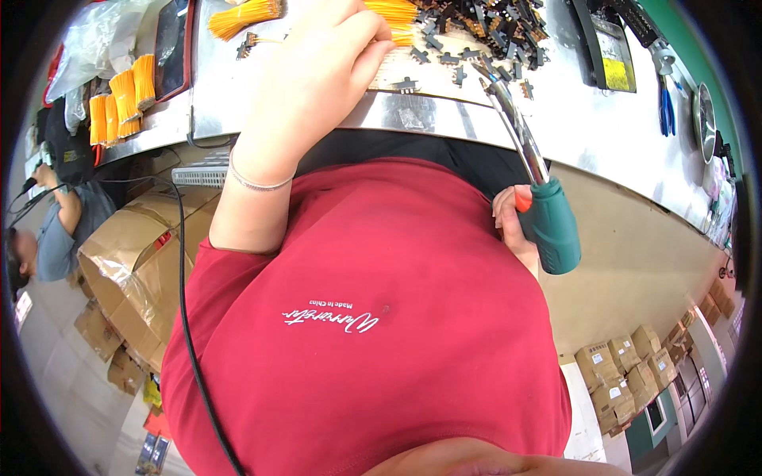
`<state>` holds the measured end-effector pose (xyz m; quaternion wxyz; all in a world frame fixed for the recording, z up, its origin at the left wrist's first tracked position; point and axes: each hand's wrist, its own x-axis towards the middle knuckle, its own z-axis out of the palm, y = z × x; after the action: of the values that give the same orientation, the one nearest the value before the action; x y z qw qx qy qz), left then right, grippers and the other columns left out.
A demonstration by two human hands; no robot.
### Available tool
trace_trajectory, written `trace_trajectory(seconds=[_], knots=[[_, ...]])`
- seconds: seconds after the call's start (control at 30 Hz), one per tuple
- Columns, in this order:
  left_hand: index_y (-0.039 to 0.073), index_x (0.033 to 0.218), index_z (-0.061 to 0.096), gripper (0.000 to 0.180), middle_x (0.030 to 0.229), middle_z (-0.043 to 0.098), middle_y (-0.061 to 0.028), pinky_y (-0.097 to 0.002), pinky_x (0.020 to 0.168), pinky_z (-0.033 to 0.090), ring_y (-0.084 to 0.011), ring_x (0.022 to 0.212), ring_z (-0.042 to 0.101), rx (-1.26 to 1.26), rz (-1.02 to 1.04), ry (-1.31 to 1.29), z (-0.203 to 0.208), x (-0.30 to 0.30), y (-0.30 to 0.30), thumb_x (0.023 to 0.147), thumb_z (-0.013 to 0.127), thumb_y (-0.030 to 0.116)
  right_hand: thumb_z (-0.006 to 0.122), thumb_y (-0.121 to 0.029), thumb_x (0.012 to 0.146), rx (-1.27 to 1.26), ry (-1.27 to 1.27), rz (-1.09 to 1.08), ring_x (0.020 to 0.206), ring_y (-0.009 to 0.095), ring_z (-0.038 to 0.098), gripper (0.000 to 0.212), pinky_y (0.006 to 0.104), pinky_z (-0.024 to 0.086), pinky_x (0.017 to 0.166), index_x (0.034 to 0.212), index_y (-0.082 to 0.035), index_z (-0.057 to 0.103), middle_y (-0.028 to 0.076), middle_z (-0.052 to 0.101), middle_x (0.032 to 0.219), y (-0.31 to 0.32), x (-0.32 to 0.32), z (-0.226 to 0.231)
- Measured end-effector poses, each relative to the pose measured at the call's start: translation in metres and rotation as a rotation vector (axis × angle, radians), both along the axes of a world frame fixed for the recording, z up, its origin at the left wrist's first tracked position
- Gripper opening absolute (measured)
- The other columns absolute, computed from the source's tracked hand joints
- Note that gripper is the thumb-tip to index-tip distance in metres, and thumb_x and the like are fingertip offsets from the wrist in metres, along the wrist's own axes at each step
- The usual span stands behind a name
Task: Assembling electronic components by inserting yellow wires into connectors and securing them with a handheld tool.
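My left hand reaches over the metal-edged workbench, its fingers curled and pressed together. Its fingertips are beside a bundle of orange wires, and what they pinch is hidden. Many small black switches with metal legs lie loose to the right of that hand. A single one sits near the bench's front edge. Low at the right, my right hand is closed round a soldering gun with a green handle and an orange-red trigger. Its metal tube slants up, with the tip close to the loose switches.
Another orange wire bundle lies left of my left hand, and more bundles rest at the bench's left end. A black cable hangs down on the left. Cardboard boxes stand behind it, near another person.
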<state>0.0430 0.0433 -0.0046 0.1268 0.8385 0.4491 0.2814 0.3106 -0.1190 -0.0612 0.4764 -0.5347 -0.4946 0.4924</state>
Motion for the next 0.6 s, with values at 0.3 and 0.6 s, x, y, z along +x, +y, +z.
trace_trajectory(seconds=[0.3,0.6], knots=[[0.002,0.090,0.063,0.009,0.085,0.059,-0.0087,-0.0324,0.066,0.048,-0.0249,0.077,0.060,-0.011,0.011,-0.058,-0.0014,0.0014,0.0008,0.083,0.068,0.005,0.063,-0.008,0.091,0.014,0.040,-0.008,0.065,0.011,0.056,0.015,0.0258,0.047,0.060,0.104,-0.002,0.059,0.002,0.058,0.075,0.0023,-0.0035,0.0005],[0.002,0.089,0.067,0.008,0.083,0.059,-0.0057,-0.0266,0.058,0.045,-0.0165,0.066,0.057,-0.055,0.073,-0.095,0.0020,0.0055,-0.0021,0.082,0.071,0.005,0.065,-0.006,0.090,0.069,0.115,-0.004,0.065,0.012,0.055,0.026,0.0264,0.047,0.058,0.115,-0.003,0.060,0.002,0.058,0.075,0.0007,-0.0008,-0.0062]])
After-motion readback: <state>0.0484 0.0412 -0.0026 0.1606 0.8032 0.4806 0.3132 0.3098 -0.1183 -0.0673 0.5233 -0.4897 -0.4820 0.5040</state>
